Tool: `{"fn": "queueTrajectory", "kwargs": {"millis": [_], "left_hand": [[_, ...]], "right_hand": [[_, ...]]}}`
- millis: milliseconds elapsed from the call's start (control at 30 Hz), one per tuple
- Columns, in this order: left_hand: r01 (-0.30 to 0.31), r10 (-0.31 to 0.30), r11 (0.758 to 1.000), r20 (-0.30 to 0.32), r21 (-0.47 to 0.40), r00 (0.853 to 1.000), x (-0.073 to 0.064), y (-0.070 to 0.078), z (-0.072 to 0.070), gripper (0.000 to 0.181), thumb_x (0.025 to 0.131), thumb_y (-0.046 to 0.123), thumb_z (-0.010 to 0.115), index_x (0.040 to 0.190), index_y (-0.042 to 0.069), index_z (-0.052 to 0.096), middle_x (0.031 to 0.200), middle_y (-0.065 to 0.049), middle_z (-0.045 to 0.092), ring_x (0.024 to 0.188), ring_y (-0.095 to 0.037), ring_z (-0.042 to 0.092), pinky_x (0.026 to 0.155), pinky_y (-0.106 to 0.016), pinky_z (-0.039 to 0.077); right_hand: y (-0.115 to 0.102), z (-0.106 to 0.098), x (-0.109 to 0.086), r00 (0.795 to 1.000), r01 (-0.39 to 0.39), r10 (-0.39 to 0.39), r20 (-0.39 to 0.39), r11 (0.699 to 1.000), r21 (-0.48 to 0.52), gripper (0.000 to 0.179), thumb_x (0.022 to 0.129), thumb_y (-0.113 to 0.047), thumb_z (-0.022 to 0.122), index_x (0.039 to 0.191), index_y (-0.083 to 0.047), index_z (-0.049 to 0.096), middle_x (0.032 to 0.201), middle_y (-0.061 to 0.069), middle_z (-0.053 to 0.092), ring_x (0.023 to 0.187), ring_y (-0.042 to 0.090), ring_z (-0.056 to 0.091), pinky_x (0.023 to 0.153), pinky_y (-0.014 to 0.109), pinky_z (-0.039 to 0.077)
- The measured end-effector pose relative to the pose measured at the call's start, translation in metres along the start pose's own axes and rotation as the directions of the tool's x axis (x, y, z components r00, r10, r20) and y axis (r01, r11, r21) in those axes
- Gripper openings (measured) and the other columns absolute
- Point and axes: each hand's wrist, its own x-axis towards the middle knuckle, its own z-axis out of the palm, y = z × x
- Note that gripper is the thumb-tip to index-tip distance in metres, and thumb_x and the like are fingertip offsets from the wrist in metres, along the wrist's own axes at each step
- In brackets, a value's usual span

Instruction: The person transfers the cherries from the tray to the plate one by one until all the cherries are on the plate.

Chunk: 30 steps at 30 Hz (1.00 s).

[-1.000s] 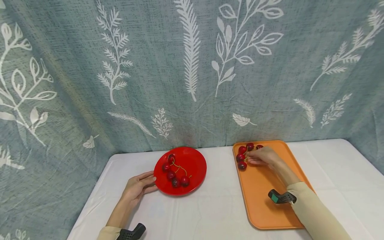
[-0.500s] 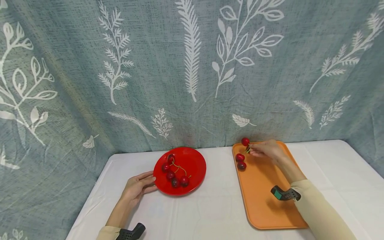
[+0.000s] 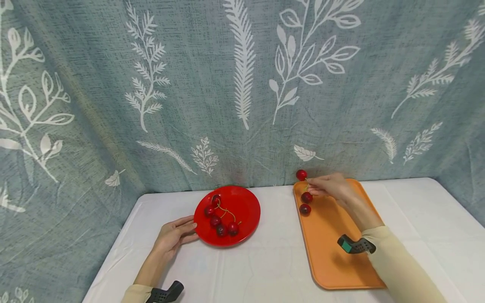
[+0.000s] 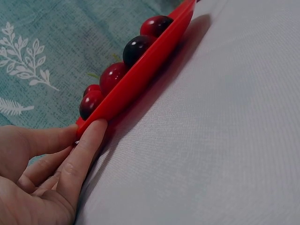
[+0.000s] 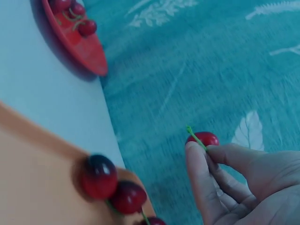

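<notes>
My left hand (image 3: 172,235) pinches the near-left rim of a red plate (image 3: 248,210) between thumb and fingers, plain in the left wrist view. Several dark red cherries (image 3: 215,221), some with green stems, lie in the plate's left half. Over the far-left corner of an orange tray (image 3: 329,252), my right hand (image 3: 333,187) pinches a cherry (image 3: 301,175) by its green stem between thumb and finger. The held cherry (image 5: 206,138) hangs clear of the tray. Below that hand, other cherries (image 5: 99,177) rest along the tray's edge; one is cut off by the right wrist view's border.
A white cloth (image 3: 276,252) covers the table, with a strip of it between plate and tray. Behind the table's far edge hangs a blue-green curtain (image 3: 189,105) with white leaf prints.
My right hand has picked a cherry up from the tray's far-left corner by its stem, raised it and shifted slightly left. The left hand and plate stay as they were.
</notes>
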Motion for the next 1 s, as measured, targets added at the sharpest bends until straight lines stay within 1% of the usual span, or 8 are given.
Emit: {"fn": "queueTrajectory", "kwargs": {"millis": [167, 267, 400, 500, 600, 833, 1000], "left_hand": [[0.001, -0.001, 1.0, 0.001, -0.004, 1.0, -0.001, 0.001, 0.001, 0.048, 0.095, 0.004, 0.062, 0.138, -0.01, 0.047, 0.131, -0.025, 0.058, 0.092, -0.02, 0.071, 0.078, -0.035, 0.06], [-0.001, 0.001, 1.0, 0.003, -0.004, 1.0, -0.001, 0.001, 0.001, 0.048, 0.095, 0.004, 0.062, 0.138, -0.01, 0.046, 0.131, -0.025, 0.057, 0.092, -0.02, 0.071, 0.078, -0.036, 0.06], [-0.007, 0.007, 1.0, 0.006, -0.004, 1.0, -0.002, 0.001, 0.001, 0.048, 0.095, 0.004, 0.062, 0.137, -0.011, 0.047, 0.129, -0.025, 0.059, 0.092, -0.02, 0.071, 0.078, -0.035, 0.06], [-0.01, 0.01, 1.0, 0.007, -0.002, 1.0, -0.002, 0.001, 0.001, 0.047, 0.095, 0.004, 0.061, 0.138, -0.011, 0.047, 0.129, -0.025, 0.059, 0.092, -0.02, 0.071, 0.078, -0.035, 0.06], [-0.01, 0.01, 1.0, 0.006, 0.0, 1.0, -0.002, 0.0, 0.001, 0.048, 0.095, 0.004, 0.061, 0.138, -0.01, 0.047, 0.131, -0.025, 0.058, 0.092, -0.02, 0.071, 0.078, -0.035, 0.06], [-0.009, 0.009, 1.0, 0.01, 0.001, 1.0, -0.002, 0.001, 0.002, 0.048, 0.095, 0.004, 0.061, 0.138, -0.01, 0.046, 0.131, -0.025, 0.058, 0.092, -0.02, 0.071, 0.078, -0.035, 0.06], [-0.006, 0.006, 1.0, 0.007, -0.01, 1.0, -0.001, 0.0, 0.0, 0.048, 0.094, 0.004, 0.062, 0.138, -0.01, 0.047, 0.128, -0.023, 0.06, 0.091, -0.019, 0.071, 0.079, -0.035, 0.06]], "right_hand": [[-0.003, 0.016, 0.001, 0.999, 0.003, -0.002, 0.037, 1.0, -0.023, 0.038, 0.098, -0.006, 0.057, 0.123, 0.023, 0.053, 0.085, 0.01, 0.074, 0.073, 0.009, 0.071, 0.079, 0.031, 0.06], [-0.004, 0.026, 0.0, 0.998, -0.001, 0.003, 0.06, 0.999, -0.036, 0.037, 0.098, -0.007, 0.057, 0.123, 0.021, 0.055, 0.087, 0.01, 0.074, 0.075, 0.011, 0.072, 0.081, 0.033, 0.06], [-0.003, 0.039, 0.001, 0.995, 0.018, -0.014, 0.099, 0.999, -0.039, 0.036, 0.098, -0.008, 0.058, 0.12, 0.021, 0.057, 0.083, 0.006, 0.073, 0.075, 0.012, 0.072, 0.079, 0.033, 0.06], [0.001, 0.049, 0.004, 0.992, 0.042, -0.039, 0.119, 0.999, -0.021, 0.035, 0.097, -0.006, 0.059, 0.117, 0.022, 0.057, 0.082, 0.007, 0.073, 0.073, 0.01, 0.071, 0.078, 0.032, 0.06], [0.005, 0.059, 0.006, 0.99, 0.054, -0.051, 0.134, 0.998, -0.02, 0.034, 0.096, -0.005, 0.059, 0.114, 0.023, 0.059, 0.081, 0.008, 0.073, 0.072, 0.011, 0.071, 0.079, 0.034, 0.06], [0.011, 0.083, 0.008, 0.983, 0.046, -0.045, 0.176, 0.999, -0.003, 0.031, 0.094, -0.003, 0.06, 0.112, 0.023, 0.06, 0.08, 0.009, 0.073, 0.07, 0.009, 0.07, 0.08, 0.036, 0.059], [0.016, 0.101, 0.009, 0.982, 0.057, -0.051, 0.183, 0.998, -0.027, 0.028, 0.094, -0.003, 0.062, 0.108, 0.021, 0.064, 0.082, 0.012, 0.073, 0.069, 0.01, 0.07, 0.076, 0.033, 0.061]]}}
